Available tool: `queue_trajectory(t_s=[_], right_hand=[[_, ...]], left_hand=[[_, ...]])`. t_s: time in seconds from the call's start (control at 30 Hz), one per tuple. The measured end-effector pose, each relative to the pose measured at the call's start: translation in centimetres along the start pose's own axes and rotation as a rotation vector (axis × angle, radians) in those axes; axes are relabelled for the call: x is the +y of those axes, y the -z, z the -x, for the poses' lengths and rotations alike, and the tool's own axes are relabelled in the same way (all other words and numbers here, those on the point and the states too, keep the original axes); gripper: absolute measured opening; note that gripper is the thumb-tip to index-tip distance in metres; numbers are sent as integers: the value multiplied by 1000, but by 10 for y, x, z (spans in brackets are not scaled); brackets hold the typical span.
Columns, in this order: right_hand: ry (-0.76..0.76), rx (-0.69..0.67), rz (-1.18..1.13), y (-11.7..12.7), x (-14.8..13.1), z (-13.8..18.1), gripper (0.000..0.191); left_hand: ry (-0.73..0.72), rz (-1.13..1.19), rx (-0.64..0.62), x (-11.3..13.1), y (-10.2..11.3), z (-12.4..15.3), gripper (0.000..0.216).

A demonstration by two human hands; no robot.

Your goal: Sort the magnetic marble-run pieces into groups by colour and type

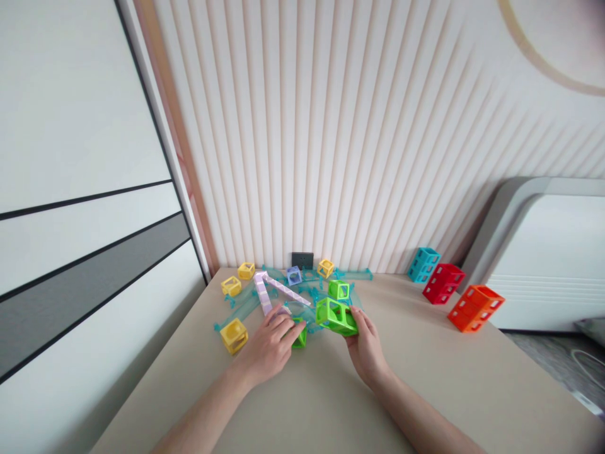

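My right hand (366, 347) grips a joined pair of bright green open-frame cube blocks (331, 313), tilted and lifted above the table. My left hand (269, 345) is closed over another green cube block (300, 339) at the table, its fingers hiding much of that block. Behind the raised pair stands one more green cube block (339, 289). Two lilac track pieces (263, 293) lie just beyond my left hand, and translucent teal track pieces (246, 309) are spread around them.
Yellow cube blocks (234, 335) lie to the left, with another yellow block (326, 268) and a blue-violet cube (293, 275) at the back. Teal (423, 264), red (443, 283) and orange (475, 308) block stacks stand at the right. A ribbed wall (283, 126) bounds the table (321, 403).
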State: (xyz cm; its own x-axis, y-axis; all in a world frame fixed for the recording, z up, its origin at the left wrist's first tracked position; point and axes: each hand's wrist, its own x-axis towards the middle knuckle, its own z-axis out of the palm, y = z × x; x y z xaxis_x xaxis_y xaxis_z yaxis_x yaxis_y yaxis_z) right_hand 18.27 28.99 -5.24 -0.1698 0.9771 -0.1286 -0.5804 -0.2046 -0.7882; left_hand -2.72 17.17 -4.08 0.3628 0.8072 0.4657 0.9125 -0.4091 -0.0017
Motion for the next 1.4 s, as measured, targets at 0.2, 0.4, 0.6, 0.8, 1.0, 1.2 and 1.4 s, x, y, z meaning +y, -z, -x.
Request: queue_trajectory(t_s=[0.2,0.4,0.6,0.8,1.0,1.2,1.4], right_hand=[[107,-111,144,1,-1,4,33],[317,-243,368,5,2,7,35],[633,-249,465,3,-2,18,23],[762,-285,486,3,-1,27,13],[849,-350,628,5,4,31,8],[937,-555,789,6,-5,41,19],[911,-673,819,9,-14,41,31]], left_hand=[[24,37,18,2,2,1,60],[54,64,171,5,2,-1,66],[15,28,275,23,3,-4,70],[136,227,344,48,4,-17,67],[203,349,432,52,-1,-37,60],[265,498,479,53,-22,-26,68],[409,767,463,52,-32,-14,65]])
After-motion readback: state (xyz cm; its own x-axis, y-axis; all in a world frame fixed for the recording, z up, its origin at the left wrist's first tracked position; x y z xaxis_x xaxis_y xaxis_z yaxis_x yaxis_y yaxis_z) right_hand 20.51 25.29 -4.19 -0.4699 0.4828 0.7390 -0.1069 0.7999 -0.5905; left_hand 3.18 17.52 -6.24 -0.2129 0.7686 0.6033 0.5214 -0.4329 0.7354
